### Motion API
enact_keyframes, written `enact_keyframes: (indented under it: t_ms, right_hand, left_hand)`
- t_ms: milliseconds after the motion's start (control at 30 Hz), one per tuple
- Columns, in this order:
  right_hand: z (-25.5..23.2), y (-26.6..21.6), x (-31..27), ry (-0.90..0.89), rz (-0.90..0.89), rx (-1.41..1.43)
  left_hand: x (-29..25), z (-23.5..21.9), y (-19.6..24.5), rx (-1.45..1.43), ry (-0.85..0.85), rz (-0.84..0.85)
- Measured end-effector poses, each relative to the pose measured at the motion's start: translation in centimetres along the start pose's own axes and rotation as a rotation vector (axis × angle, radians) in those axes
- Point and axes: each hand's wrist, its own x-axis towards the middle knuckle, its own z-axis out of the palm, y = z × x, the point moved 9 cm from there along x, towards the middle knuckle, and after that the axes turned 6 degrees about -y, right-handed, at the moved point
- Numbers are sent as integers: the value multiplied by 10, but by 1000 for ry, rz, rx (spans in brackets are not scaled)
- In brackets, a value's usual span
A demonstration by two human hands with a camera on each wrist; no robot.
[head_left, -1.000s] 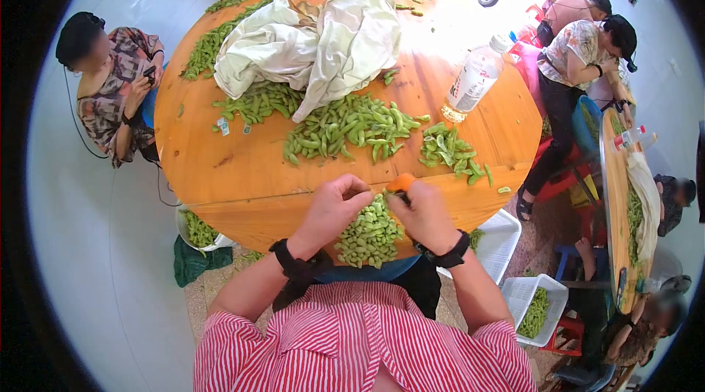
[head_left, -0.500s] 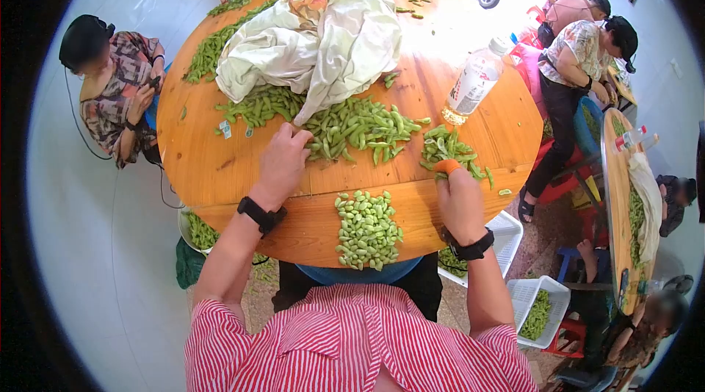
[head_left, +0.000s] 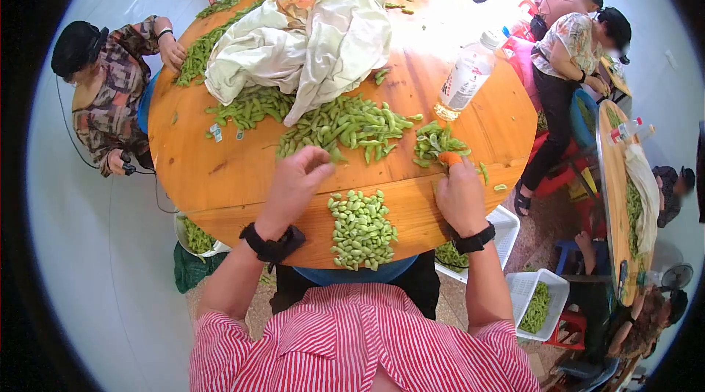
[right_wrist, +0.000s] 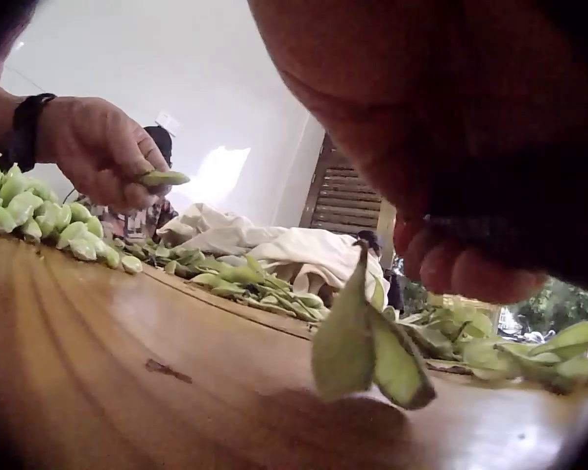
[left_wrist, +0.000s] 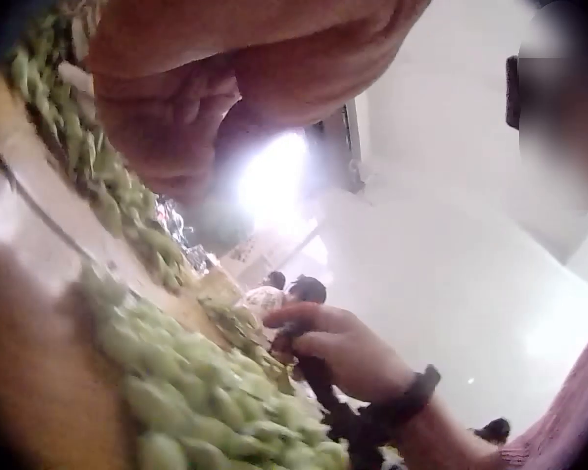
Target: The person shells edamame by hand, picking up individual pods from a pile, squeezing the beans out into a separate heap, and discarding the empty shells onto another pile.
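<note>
My left hand (head_left: 295, 185) is above the table just below the green bean pods (head_left: 345, 127). In the right wrist view its thumb and fingers pinch a single pod (right_wrist: 164, 179). My right hand (head_left: 461, 197), with an orange cover (head_left: 449, 159) on one digit, is low over a small heap of flattened pods (head_left: 433, 141). A split pod shell (right_wrist: 358, 348) hangs below that hand in the right wrist view; whether the fingers still hold it I cannot tell. Shelled green beans (head_left: 361, 230) lie between my forearms near the table edge.
A pale cloth (head_left: 308, 39) covers part of the pods on the round wooden table (head_left: 220, 171). A plastic bottle (head_left: 467, 76) stands at the right. White baskets (head_left: 540, 304) are on the floor. Other people sit around this table and a second table (head_left: 624, 245).
Both hands were together over the shelled beans, then parted, left to the pods and right to the flattened heap. The left hand has since drawn back slightly toward me with a pod.
</note>
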Motion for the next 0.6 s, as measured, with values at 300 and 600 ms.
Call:
enact_keyframes:
  t_ms: [300, 600]
  right_hand:
    - [11, -40, -15, -176, -15, 431]
    - [63, -44, -31, -504, 160, 975]
  left_hand:
    - [-20, 73, 7, -468, -225, -198]
    - [-24, 87, 4, -449, -234, -86]
